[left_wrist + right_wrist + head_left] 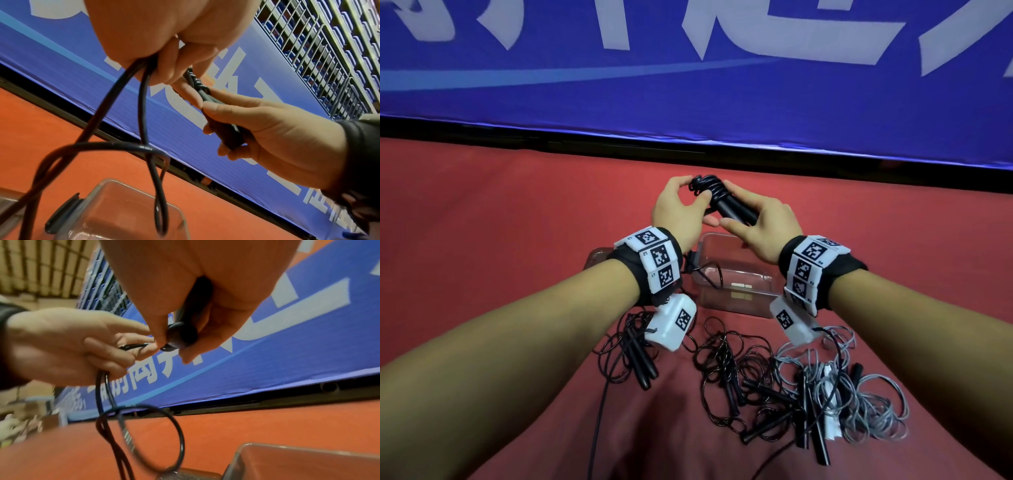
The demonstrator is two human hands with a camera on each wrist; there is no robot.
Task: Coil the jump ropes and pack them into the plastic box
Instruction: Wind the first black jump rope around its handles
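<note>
My right hand (760,224) grips the black handles (732,209) of a jump rope, held above the clear plastic box (736,284). Black cord (705,185) is wound in tight turns round the handles' far end. My left hand (681,205) pinches that cord at the winding, and its fingers curl round the loose length. In the left wrist view the cord (144,100) drops from my left hand (160,48) in loops toward the box (123,211), and my right hand (267,129) holds the handles (224,129). From the right wrist, the handle ends (183,335) show inside my right hand (205,305).
Several tangled jump ropes, black (739,377) and grey (859,401), lie on the red floor nearer me than the box. Another black rope (633,356) lies under my left wrist. A blue banner (688,85) stands beyond the box. The box's lid (594,258) lies left of it.
</note>
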